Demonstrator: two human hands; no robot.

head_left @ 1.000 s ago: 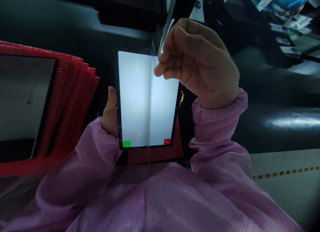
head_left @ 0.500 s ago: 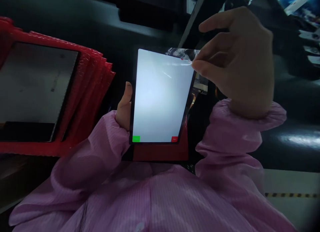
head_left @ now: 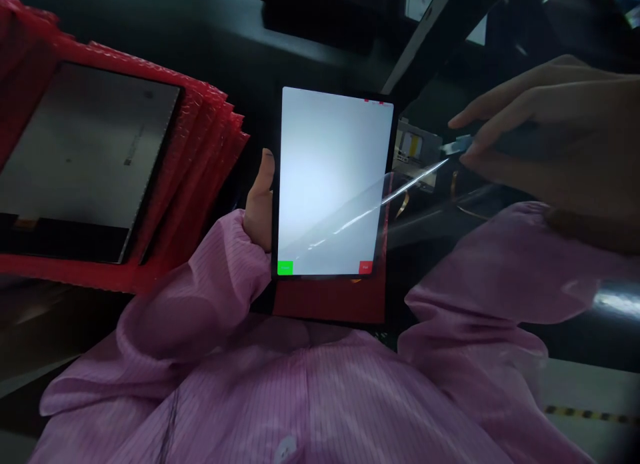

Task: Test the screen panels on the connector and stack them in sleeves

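A lit display panel (head_left: 330, 164) glows white in front of me, with a green box and a red box in its lower corners. My left hand (head_left: 261, 197) grips its left edge; the thumb shows and the other fingers are hidden behind it. My right hand (head_left: 550, 131), off to the right, pinches a small tab on a clear protective film (head_left: 415, 184). The film stretches from that tab down across the panel's lower part, with a bright fold line along it, and the panel's upper part is uncovered.
To the left, a dark-edged panel (head_left: 95, 157) lies on a stack of red bubble-wrap bags (head_left: 200, 137). A red pad (head_left: 330, 301) is below the lit panel. Just right of the panel sit a small circuit board (head_left: 417, 151) and a thin orange flex cable (head_left: 454, 187).
My right hand has moved right and drawn the clear film from the panel's upper right corner down across it. My left hand still holds the panel.
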